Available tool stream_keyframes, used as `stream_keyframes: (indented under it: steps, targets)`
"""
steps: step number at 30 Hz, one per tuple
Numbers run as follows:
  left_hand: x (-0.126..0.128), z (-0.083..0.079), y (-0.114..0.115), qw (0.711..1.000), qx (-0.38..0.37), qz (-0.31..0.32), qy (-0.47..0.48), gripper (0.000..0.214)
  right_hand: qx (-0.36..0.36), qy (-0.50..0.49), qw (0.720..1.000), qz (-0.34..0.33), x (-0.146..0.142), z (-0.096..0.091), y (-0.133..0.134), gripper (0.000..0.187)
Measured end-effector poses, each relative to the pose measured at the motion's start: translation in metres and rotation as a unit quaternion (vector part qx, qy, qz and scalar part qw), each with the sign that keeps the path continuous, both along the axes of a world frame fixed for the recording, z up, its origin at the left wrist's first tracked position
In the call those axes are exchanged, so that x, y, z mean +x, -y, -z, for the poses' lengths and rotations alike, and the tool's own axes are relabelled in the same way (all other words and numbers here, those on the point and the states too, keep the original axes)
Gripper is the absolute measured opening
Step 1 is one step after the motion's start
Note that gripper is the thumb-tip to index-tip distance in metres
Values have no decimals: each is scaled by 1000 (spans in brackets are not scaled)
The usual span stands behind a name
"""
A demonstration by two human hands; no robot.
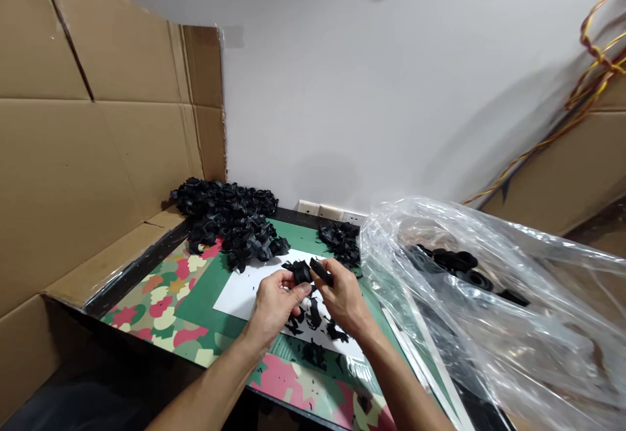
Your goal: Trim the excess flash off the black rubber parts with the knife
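My left hand (277, 298) is closed on a small black ribbed rubber part (300, 272), pinched between thumb and fingers above a white sheet. Close beside it, my right hand (342, 293) grips a short dark elongated object (321, 273), with its end against or very near the rubber part. What kind of object that is I cannot make out. Below both hands, torn black scraps (313, 313) are scattered over the white sheet (239, 293) and the green mat.
A heap of black ribbed parts (229, 209) lies at the back left by a cardboard wall (122, 137). A smaller pile of black strips (341, 242) sits near the wall sockets (330, 212). On the right, a clear plastic bag (513, 346) holds black rings (454, 260).
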State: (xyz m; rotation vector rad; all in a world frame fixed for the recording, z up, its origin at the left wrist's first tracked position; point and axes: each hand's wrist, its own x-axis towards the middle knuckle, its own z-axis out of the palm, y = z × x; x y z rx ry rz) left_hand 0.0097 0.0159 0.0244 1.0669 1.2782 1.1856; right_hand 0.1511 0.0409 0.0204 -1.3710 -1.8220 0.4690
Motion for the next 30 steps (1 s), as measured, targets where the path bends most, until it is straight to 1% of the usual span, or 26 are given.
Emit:
stream_keyframes:
  steps: [3,6,8,10,12,15,17,19,21,25,28,30]
  targets:
    - [8,2,-1,999,15,-33,-12,35,1,-93,995,-20,-3,7,11,14]
    - [11,10,-2,997,24,-55,-41,41,-22,-131,991,-19,-5,12,14,12]
    - [11,14,-1,997,29,-45,-55,41,-44,-134,990,-24,-3,13,13,9]
    - [8,16,-1,997,44,-22,-65,40,-67,-127,989,-38,-1,12,13,9]
    - [4,17,-1,995,58,10,-75,39,-74,-114,989,-54,0,10,14,9]
    - [-3,17,-5,992,53,68,-93,33,-41,-47,997,-51,-3,8,17,8]
    - [-7,17,-10,990,56,92,-92,28,-17,26,999,-24,-7,8,18,11]
    - [-7,18,-13,991,68,82,-82,25,-10,78,997,4,-12,7,16,12]
    - [-6,17,-16,993,76,46,-77,23,-9,98,995,16,-17,5,12,11]
    - [-4,15,-20,990,95,-16,-101,25,-17,70,997,32,-27,0,5,12]
    - [-4,16,-21,987,105,-34,-116,29,-30,48,997,53,-35,-1,-3,14]
    - [-5,19,-16,986,106,-40,-119,30,-35,40,997,63,-32,-2,-12,14]
